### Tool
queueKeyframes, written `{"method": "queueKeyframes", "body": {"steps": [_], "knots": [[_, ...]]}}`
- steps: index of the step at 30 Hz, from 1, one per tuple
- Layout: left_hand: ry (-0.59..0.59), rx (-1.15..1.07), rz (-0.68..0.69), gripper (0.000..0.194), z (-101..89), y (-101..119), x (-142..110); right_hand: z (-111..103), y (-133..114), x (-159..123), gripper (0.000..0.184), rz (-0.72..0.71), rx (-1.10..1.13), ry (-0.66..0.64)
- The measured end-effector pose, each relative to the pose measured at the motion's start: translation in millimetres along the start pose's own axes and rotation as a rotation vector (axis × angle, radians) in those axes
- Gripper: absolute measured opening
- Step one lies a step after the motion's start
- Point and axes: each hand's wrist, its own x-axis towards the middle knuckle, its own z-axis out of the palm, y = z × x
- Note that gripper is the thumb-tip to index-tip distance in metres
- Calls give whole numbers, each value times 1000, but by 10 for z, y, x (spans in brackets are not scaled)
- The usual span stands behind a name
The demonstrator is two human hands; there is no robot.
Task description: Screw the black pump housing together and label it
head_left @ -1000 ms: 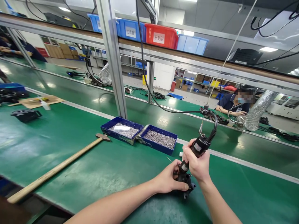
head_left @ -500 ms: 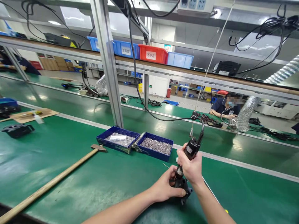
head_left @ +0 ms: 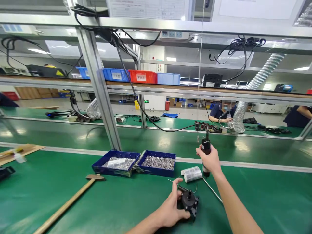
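Note:
My right hand (head_left: 211, 159) is wrapped round a black electric screwdriver (head_left: 206, 148), held upright above the bench with its cable leading up and left. My left hand (head_left: 174, 204) grips a round black plastic housing (head_left: 189, 201) by its left and near side, thumb on the near edge and index finger raised. The housing rests low over the green bench, apart from the screwdriver. Behind it lies a roll of printed labels (head_left: 192, 174). Thin metal rods lie close to the housing and the labels.
Two blue trays (head_left: 156, 171) of small screws stand behind my left hand. A wooden-handled hammer (head_left: 70, 201) lies to the left on the green bench (head_left: 136, 201). A metal post (head_left: 99, 87) rises behind the trays. Across the line sits a person (head_left: 220, 112).
The screwdriver has lifted off the housing and moved away to the right and back in my right hand. My left hand still holds the housing, now more exposed. The view has tilted.

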Motion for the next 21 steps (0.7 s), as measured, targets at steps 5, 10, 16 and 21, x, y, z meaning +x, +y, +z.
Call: {"method": "queueKeyframes", "body": {"steps": [5, 10, 16, 21], "knots": [[235, 10, -12, 96, 106, 213, -115, -107, 525, 186, 22, 54, -264, -8], [288, 9, -40, 85, 88, 221, -159, -122, 580, 191, 34, 41, -302, 33], [294, -7, -99, 69, 37, 84, -135, -128, 531, 185, 38, 67, -311, -72], [303, 40, -51, 52, 64, 195, -135, -163, 439, 167, 43, 79, -324, -156]]}}
